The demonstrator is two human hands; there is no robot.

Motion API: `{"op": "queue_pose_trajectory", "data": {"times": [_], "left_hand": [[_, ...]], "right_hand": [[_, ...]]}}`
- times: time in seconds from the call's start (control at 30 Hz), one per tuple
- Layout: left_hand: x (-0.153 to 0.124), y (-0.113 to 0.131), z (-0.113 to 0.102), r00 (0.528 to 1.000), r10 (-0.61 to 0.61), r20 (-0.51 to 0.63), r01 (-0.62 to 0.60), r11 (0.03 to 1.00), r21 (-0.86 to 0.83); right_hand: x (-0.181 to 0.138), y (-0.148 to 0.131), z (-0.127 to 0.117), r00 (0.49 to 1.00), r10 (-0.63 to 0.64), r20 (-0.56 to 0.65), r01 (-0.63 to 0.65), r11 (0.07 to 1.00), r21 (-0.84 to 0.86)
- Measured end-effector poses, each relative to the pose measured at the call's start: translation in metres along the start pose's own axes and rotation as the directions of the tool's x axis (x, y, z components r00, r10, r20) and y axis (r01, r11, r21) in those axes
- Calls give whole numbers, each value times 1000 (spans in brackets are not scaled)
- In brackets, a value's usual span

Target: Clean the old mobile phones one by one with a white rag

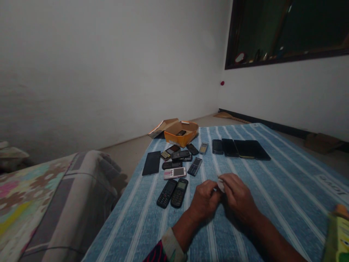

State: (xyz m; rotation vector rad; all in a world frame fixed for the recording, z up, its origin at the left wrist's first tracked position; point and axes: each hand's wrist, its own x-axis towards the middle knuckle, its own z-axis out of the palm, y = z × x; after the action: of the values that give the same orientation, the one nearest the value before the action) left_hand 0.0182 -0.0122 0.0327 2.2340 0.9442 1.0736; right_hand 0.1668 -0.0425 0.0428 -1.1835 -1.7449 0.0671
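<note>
Both hands meet over the blue striped cloth. Between them is a small white, thin piece (pixel 221 185), mostly covered by fingers; whether it is paper, wipe or something else cannot be told. My right hand (pixel 237 193) pinches it from the right with curled fingers. My left hand (pixel 205 198) is closed at its left edge, thumb and forefinger pressed together. Just left of my left hand lie two black keypad phones, one with a grey screen (pixel 179 193) and one darker (pixel 167 193). Beyond them are a pink and white phone (pixel 175 173) and a slim grey phone (pixel 195 166).
An open orange cardboard box (pixel 181 137) with a dark phone inside stands at the far end. Several more phones lie before it. A black tablet (pixel 151 163) is at left; a row of dark smartphones (pixel 230 147) is at right. A yellow-green package (pixel 338 236) stands near right.
</note>
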Motion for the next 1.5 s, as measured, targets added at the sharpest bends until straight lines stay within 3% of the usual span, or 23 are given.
{"op": "queue_pose_trajectory", "data": {"times": [0.1,0.3,0.5,0.57,0.63,0.73,0.83,0.93,1.03,1.13,1.3,1.5], "left_hand": [[1,2,-1,1000,-3,-1,3,1000,-10],[2,3,-5,1000,-31,-5,31,1000,-3],[1,-3,-4,989,-144,-18,140,981,-131],[0,-6,-2,981,-191,-17,184,962,-200],[-1,-8,1,977,-215,-15,203,942,-266],[-1,-11,5,969,-248,-10,228,903,-364],[1,-14,11,953,-303,15,275,841,-466],[3,-17,14,938,-345,39,317,804,-504],[1,-20,12,938,-346,31,322,833,-450],[-5,-21,4,960,-278,-7,264,920,-290],[-16,-22,-11,971,-238,-35,237,971,-32],[-23,-25,-16,985,-175,7,174,984,26]], "right_hand": [[3,6,-6,983,185,3,-185,977,102],[9,9,-12,866,494,75,-491,812,316],[1,19,2,790,584,186,-582,619,528],[-3,20,7,784,578,228,-584,559,589],[-6,20,9,788,570,230,-579,560,593],[-6,19,6,841,517,162,-524,700,485],[-5,19,4,932,346,112,-363,866,343],[-5,20,6,975,207,86,-222,944,244],[-6,19,12,991,122,55,-130,976,176],[-7,15,19,998,22,56,-28,994,109],[-10,8,32,973,-149,177,162,985,-58],[-16,11,39,940,-216,265,272,942,-195]]}}
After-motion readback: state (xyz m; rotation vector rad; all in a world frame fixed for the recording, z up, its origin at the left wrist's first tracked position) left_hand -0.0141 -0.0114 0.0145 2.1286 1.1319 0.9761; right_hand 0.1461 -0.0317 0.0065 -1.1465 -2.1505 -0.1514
